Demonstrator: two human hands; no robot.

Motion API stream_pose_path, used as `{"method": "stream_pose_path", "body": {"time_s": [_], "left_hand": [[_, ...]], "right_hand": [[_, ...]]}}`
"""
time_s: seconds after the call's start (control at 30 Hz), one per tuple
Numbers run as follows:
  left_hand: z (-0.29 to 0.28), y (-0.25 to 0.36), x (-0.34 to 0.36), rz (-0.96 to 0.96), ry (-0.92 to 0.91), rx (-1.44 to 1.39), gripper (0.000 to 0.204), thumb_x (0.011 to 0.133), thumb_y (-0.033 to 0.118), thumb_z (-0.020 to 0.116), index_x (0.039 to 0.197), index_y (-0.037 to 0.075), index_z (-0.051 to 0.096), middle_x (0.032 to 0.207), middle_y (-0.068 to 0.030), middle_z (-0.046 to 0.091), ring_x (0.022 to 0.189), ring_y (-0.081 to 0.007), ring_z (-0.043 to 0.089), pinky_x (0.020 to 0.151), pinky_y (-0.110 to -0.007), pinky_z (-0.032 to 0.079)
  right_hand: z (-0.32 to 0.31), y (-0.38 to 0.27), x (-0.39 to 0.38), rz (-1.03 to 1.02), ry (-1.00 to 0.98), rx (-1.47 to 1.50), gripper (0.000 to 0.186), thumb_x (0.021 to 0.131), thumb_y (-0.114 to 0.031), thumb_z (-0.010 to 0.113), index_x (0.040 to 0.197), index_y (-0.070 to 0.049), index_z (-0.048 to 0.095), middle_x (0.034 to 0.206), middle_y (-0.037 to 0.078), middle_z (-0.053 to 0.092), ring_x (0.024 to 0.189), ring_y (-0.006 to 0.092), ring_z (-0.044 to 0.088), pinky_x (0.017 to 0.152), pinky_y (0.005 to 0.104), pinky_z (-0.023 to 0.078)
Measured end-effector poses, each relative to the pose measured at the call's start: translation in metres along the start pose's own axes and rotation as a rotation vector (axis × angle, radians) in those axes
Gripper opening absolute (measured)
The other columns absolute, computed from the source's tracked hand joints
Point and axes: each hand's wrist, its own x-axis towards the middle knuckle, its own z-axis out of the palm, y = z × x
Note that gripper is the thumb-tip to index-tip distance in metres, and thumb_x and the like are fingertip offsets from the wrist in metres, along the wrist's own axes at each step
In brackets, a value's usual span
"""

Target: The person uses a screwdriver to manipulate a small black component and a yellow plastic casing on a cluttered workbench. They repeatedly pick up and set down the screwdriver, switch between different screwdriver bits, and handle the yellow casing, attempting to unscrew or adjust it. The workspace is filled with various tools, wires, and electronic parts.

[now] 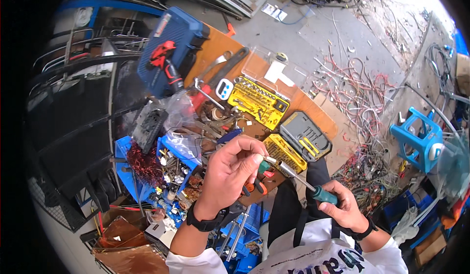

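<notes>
In my right hand (pixel 346 209) is a nut driver (pixel 324 195) with a green handle and a long metal shaft pointing up and left. My left hand (pixel 230 168) pinches a small light metal piece (pixel 269 160), perhaps a bit or socket, between thumb and forefinger. This piece is close to the shaft's tip; whether they touch I cannot tell. Just beyond my hands lies a yellow bit case (pixel 289 151) with its grey lid (pixel 306 134) folded back. Farther off on the wooden table (pixel 320 115) is a yellow socket set (pixel 259 100).
A red cordless drill (pixel 164 56) rests by a blue tool case (pixel 171 26) at the far left. Blue bins (pixel 128 178) hold metal scraps and copper wire. To the right are a blue stool (pixel 418 139) and tangled wires (pixel 357 95) on the floor.
</notes>
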Motion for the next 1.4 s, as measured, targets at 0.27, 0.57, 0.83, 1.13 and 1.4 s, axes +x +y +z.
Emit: {"method": "stream_pose_path", "body": {"time_s": [0.27, 0.57, 0.83, 1.13, 1.4], "left_hand": [[0.009, 0.051, -0.06, 0.081, 0.051, 0.129, 0.005, 0.093, 0.006, 0.055, 0.096, 0.002, 0.055, 0.095, -0.0068, 0.058, 0.063, -0.005, 0.05, 0.054, -0.019, 0.043], [0.004, 0.089, -0.114, 0.362, 0.073, 0.54, 0.005, 0.093, 0.003, 0.053, 0.096, 0.0, 0.056, 0.092, -0.0068, 0.058, 0.064, -0.0061, 0.05, 0.057, -0.02, 0.042], [0.008, 0.099, -0.165, 0.319, 0.163, 0.132, 0.006, 0.092, -0.001, 0.053, 0.098, -0.001, 0.055, 0.094, -0.011, 0.061, 0.067, -0.0116, 0.059, 0.06, -0.023, 0.049], [0.003, 0.114, -0.225, 0.436, 0.208, 0.002, 0.015, 0.09, -0.001, 0.056, 0.105, -0.002, 0.057, 0.099, -0.0102, 0.062, 0.074, -0.0127, 0.061, 0.066, -0.025, 0.05], [-0.004, 0.107, -0.247, 0.447, 0.278, -0.013, 0.013, 0.088, -0.002, 0.06, 0.101, -0.001, 0.059, 0.097, -0.0087, 0.061, 0.075, -0.0108, 0.059, 0.066, -0.023, 0.05]], "right_hand": [[0.021, -0.031, -0.023, -0.132, -0.086, -0.103, 0.026, 0.083, -0.014, 0.07, 0.102, -0.002, 0.056, 0.081, 0.001, 0.059, 0.068, 0.0077, 0.049, 0.06, 0.0232, 0.039], [0.041, -0.069, -0.039, -0.311, -0.149, -0.351, 0.026, 0.082, -0.014, 0.07, 0.1, -0.002, 0.057, 0.086, 0.007, 0.064, 0.073, 0.0126, 0.06, 0.065, 0.027, 0.047], [0.073, -0.1, -0.054, -0.381, -0.227, -0.346, 0.024, 0.084, -0.017, 0.069, 0.099, -0.001, 0.057, 0.08, 0.005, 0.066, 0.069, 0.0121, 0.062, 0.062, 0.0259, 0.047], [0.105, -0.1, -0.067, -0.351, -0.32, -0.256, 0.026, 0.085, -0.018, 0.068, 0.1, 0.0, 0.058, 0.073, 0.002, 0.059, 0.063, 0.0075, 0.052, 0.058, 0.0241, 0.041], [0.121, -0.095, -0.068, -0.378, -0.37, -0.316, 0.028, 0.084, -0.019, 0.069, 0.101, 0.0, 0.057, 0.071, 0.001, 0.057, 0.061, 0.0067, 0.049, 0.057, 0.024, 0.04]]}}
